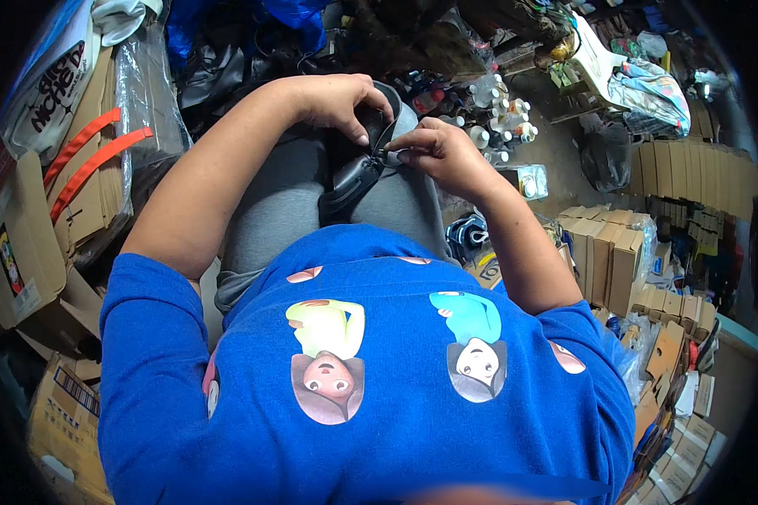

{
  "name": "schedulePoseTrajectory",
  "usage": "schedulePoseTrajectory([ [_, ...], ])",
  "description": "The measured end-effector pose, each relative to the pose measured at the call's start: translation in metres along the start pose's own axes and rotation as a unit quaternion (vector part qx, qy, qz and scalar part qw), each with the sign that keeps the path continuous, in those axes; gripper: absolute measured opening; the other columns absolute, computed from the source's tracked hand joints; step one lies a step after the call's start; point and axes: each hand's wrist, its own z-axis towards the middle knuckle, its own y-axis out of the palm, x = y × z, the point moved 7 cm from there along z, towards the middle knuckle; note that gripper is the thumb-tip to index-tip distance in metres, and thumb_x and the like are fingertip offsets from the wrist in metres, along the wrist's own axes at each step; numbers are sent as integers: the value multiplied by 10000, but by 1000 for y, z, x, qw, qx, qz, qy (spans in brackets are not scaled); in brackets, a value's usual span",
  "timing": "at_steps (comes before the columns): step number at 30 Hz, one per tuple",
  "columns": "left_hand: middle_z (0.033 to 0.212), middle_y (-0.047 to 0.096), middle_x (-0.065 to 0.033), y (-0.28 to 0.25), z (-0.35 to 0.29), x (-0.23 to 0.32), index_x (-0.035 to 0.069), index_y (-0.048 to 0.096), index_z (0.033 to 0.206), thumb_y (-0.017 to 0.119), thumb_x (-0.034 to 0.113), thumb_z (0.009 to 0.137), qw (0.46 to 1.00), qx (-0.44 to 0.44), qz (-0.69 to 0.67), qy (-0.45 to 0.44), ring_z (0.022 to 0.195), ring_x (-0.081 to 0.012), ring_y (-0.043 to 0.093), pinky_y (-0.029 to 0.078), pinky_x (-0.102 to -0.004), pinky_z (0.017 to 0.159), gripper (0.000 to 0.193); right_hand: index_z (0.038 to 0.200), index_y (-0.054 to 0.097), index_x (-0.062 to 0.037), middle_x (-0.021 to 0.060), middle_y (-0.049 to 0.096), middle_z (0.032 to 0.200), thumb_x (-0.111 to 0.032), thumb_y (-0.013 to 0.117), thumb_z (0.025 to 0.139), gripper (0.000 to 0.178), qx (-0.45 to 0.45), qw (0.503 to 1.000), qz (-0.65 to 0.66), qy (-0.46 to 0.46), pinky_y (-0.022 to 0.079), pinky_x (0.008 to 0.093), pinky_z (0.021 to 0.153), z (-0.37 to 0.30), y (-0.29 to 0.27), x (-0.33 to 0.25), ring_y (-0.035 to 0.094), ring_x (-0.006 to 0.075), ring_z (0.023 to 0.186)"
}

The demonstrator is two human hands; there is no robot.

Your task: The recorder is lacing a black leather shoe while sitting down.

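Black shoe: on the seated person's lap (269, 192), between the thighs, toe toward the body; the shoe (355, 183) is partly covered by the fingers.
Left hand: the left hand (343, 105) arches over the shoe, gripping its upper edge between thumb and fingertips.
Right hand: the right hand (446, 153) pinches thumb and forefinger at the shoe's opening, perhaps on a lace, though the spot is too small and dark to be sure.
Bottles: white-capped bottles (501, 122) crowd the floor just past the right hand.
Beyond the knees: a bright blue bag (290, 25) over dark, shiny material.
Left side: two orange strips (101, 168) and clear plastic sheeting (146, 101) against cardboard; an open carton (25, 244) stands near the left elbow.
Right side: stacked cartons (602, 252) stand close to the right forearm, narrowing the room there.
Far right: a white chair (594, 63) with a patterned cloth (648, 93) draped over it; a dark plastic bag (606, 156) nearby.
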Motion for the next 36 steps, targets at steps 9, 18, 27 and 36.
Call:
schedulePoseTrajectory([
  [9, 1071, 522, -102, 1, 6, -3, 125, 650, 1105, 790, 93, 663, 1000, 18, 0, 6, 1060, -282, 522, 415, -358, 942, 465, 1053, 722, -133, 20, 578, 894, -91, 687, 826, 233, -94, 960, 257, 54, 472, 268, 777, 9, 21, 42, 570, 126, 828],
  [18, 1155, 513, -136, -13, -28, 11, 163, 543, 1258, 798, 88, 642, 967, 247, 64, 15, 1091, -331, 548, 470, -393, 918, 671, 974, 648, -39, 39, 612, 703, -149, 763, 762, 265, 26, 991, 132, 27, 471, 269, 609, 10, 10, 2, 589, 102, 664],
  [27, 868, 574, -116, 60, -76, 47, 41, 611, 818, 765, 350, 659, 938, 208, 273, -50, 743, -288, 611, 472, -408, 747, 380, 1132, 586, -27, 44, 613, 737, -286, 780, 772, 484, 33, 991, -85, 97, 441, 264, 563, 34, -3, 8, 545, 82, 657],
  [36, 791, 616, -156, 62, -61, 53, 6, 643, 728, 675, 349, 743, 956, 206, 170, -120, 768, -324, 618, 488, -425, 723, 345, 799, 622, -15, -9, 554, 619, -305, 767, 787, 324, -66, 990, 69, 104, 389, 263, 524, 51, 11, 36, 472, 55, 579],
])
